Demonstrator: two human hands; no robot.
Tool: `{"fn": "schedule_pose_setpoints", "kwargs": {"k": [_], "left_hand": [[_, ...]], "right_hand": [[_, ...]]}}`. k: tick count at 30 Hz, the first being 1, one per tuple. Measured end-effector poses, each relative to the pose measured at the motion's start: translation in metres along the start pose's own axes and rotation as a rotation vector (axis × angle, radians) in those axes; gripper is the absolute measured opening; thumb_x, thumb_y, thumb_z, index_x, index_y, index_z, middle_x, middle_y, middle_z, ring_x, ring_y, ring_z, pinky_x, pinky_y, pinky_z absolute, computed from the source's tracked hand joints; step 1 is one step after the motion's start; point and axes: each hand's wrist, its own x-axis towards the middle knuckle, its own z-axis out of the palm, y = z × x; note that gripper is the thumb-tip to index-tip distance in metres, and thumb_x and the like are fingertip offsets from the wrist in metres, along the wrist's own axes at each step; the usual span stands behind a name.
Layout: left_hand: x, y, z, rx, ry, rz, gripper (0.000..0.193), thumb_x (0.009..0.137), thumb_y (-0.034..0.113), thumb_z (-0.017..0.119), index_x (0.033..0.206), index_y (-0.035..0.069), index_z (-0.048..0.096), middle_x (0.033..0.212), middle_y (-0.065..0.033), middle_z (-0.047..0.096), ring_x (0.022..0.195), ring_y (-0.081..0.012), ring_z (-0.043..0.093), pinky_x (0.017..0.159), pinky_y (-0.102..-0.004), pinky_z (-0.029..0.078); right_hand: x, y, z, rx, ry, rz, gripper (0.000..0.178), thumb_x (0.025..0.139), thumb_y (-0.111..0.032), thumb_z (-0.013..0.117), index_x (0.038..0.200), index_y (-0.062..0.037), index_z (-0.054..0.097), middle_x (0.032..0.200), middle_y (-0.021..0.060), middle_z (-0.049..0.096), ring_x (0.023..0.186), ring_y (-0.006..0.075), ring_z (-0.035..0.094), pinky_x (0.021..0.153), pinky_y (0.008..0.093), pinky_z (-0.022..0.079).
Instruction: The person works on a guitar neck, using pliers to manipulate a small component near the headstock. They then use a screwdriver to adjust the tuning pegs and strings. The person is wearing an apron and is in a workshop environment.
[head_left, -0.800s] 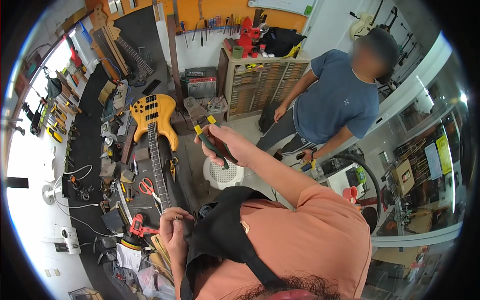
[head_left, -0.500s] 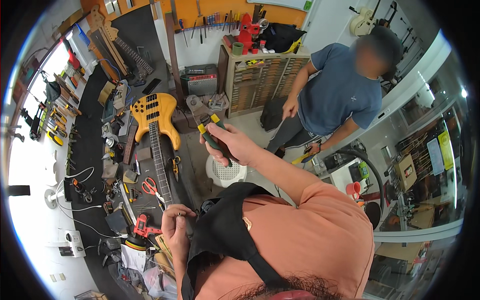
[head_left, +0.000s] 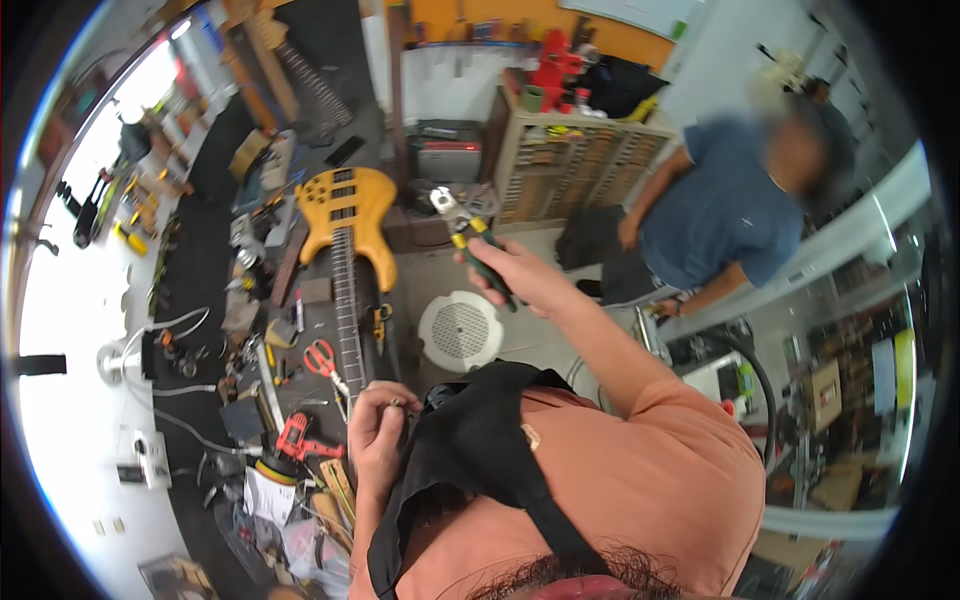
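Green-and-yellow pliers with a silver metal head [head_left: 455, 215] are up in the air, in the grip of the person's right hand [head_left: 520, 275]. The fingers wrap around the handles, and the metal head points up and away from the person. The left hand [head_left: 376, 432] is lower down, near the black cloth apron [head_left: 465, 440]. Its fingers are curled, and they pinch a tiny shiny bit [head_left: 398, 402] that is too small to name.

Just past the left hand is the long dark neck of a yellow wooden bass guitar [head_left: 376, 208]. I cannot tell if the hand touches it. The guitar lies flat on a dark workbench [head_left: 320, 325], with its round body at the far end. Beside the neck, on its left, are red-handled scissors [head_left: 322, 358]. Nearer the person is a red-and-black power tool [head_left: 300, 437].

Below the pliers, on the floor, is a round white stool with little holes [head_left: 461, 331]. Farther off is a beige cabinet with lots of small drawers [head_left: 570, 170], and a big red metal tool [head_left: 553, 65] sits on top. To the right, another person in a dark blue shirt [head_left: 715, 210] stands near the cabinet.
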Motion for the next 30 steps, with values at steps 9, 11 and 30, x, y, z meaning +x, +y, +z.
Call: {"fn": "schedule_pose_setpoints", "kwargs": {"k": [9,11,30], "left_hand": [[0.049,-0.020,-0.008,-0.075,0.176,-0.064,0.014,0.110,0.012,0.065,0.115,-0.001,0.062,0.117,-0.0145,0.065,0.103,-0.0214,0.067,0.098,-0.0372,0.055],[0.072,-0.034,-0.010,-0.089,0.232,-0.070,0.014,0.110,0.012,0.066,0.115,0.000,0.062,0.117,-0.0140,0.065,0.103,-0.0210,0.067,0.097,-0.0373,0.055],[0.243,-0.123,0.054,0.034,1.204,-0.236,0.014,0.109,0.005,0.066,0.120,-0.002,0.060,0.113,-0.0187,0.066,0.094,-0.0249,0.070,0.082,-0.0394,0.062]], "right_hand": [[0.148,0.028,-0.044,-0.071,0.021,0.180,0.041,0.120,-0.049,0.052,0.124,-0.0077,0.055,0.099,0.0024,0.057,0.071,0.0089,0.053,0.061,0.0296,0.046],[0.206,0.022,-0.056,-0.104,-0.035,0.185,0.040,0.119,-0.047,0.054,0.121,-0.0070,0.055,0.102,0.0030,0.056,0.074,0.0088,0.053,0.061,0.0293,0.048],[0.848,0.054,0.149,-1.102,-0.390,-0.551,0.074,0.105,-0.031,0.073,0.166,-0.0016,0.043,0.155,0.0264,0.058,0.146,0.0467,0.056,0.120,0.0535,0.047]]}}
